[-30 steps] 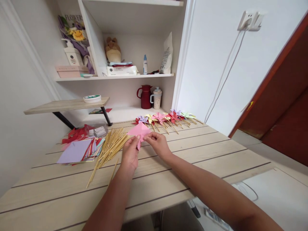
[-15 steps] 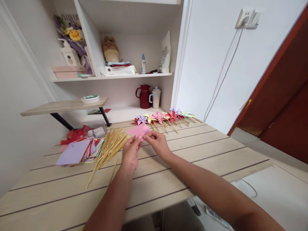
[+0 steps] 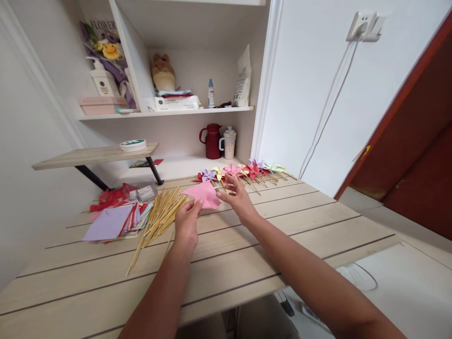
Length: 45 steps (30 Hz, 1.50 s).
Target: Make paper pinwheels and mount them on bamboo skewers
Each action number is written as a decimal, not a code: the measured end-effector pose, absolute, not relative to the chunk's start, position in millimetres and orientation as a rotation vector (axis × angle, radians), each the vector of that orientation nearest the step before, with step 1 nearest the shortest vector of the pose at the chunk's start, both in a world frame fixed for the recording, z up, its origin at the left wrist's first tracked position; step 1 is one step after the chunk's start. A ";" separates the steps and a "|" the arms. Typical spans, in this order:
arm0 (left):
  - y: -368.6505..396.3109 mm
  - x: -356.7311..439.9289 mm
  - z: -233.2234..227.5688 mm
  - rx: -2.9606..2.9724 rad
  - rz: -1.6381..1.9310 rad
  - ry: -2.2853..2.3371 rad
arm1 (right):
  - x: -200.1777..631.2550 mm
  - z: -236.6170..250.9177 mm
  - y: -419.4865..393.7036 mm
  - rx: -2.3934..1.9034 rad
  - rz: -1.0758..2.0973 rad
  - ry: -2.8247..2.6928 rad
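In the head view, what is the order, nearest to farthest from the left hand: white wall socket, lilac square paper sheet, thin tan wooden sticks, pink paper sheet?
1. Pink paper sheet: held by the left hand.
2. Thin tan wooden sticks: just left of the hand.
3. Lilac square paper sheet: farther left.
4. White wall socket: far upper right.

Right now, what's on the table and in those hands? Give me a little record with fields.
Left hand: holds pink paper
Right hand: open, by the paper's right edge
Sticks: loose pile, left of the hands
Paper sheets: stack left of the sticks, lilac on top
Pinwheels: several colors, toward the back
Table: pale planks
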<state>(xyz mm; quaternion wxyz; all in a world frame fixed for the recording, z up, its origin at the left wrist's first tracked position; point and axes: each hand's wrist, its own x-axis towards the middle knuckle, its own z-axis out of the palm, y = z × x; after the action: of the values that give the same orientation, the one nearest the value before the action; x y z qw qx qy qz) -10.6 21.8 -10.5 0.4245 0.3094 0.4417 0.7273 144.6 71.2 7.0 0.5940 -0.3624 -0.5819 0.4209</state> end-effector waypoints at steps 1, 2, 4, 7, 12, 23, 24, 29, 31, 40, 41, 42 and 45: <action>21.2 -9.8 -9.8 0.820 1.806 1.119 | 146.7 8.1 72.8 -0.827 1.089 -1.332; 20.2 -8.5 -8.8 0.865 1.790 1.133 | 148.6 8.9 74.0 -0.800 1.207 -1.316; 17.6 -5.2 -5.6 0.935 1.754 1.150 | 151.6 10.0 75.3 -0.728 1.415 -1.320; 14.0 -0.6 -0.9 0.968 1.714 1.137 | 154.8 10.6 75.3 -0.663 1.538 -1.408; 13.3 1.4 1.3 1.072 1.681 1.186 | 157.7 11.6 72.9 -0.716 1.491 -1.483; 14.8 3.1 -1.5 1.154 1.712 1.214 | 149.1 13.8 66.8 -0.853 1.428 -1.376; 14.5 3.5 -1.5 1.109 1.769 1.172 | 147.8 14.1 66.5 -0.834 1.436 -1.326; 12.5 4.8 -2.0 0.791 1.939 1.005 | 142.1 15.3 65.2 -0.763 1.498 -1.034; 11.6 6.5 -2.6 0.811 1.845 0.980 | 139.2 14.9 63.5 -0.764 1.495 -0.965; 9.0 16.6 -3.5 0.906 1.682 0.831 | 119.8 8.7 48.3 -0.713 1.502 -0.903; 8.5 16.9 -3.0 0.894 1.672 0.839 | 118.8 8.6 47.2 -0.706 1.508 -0.902; 7.9 17.1 -2.5 0.880 1.668 0.847 | 118.1 8.5 46.4 -0.700 1.514 -0.899; 6.7 18.0 -1.0 0.847 1.690 0.853 | 117.3 8.5 45.8 -0.680 1.527 -0.879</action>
<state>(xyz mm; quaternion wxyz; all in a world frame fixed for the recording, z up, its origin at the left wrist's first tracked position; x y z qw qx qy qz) 18.0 6.7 -1.0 0.5086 0.3517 0.3541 0.7016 117.3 45.8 8.5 0.5862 -0.2918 -0.3769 0.6551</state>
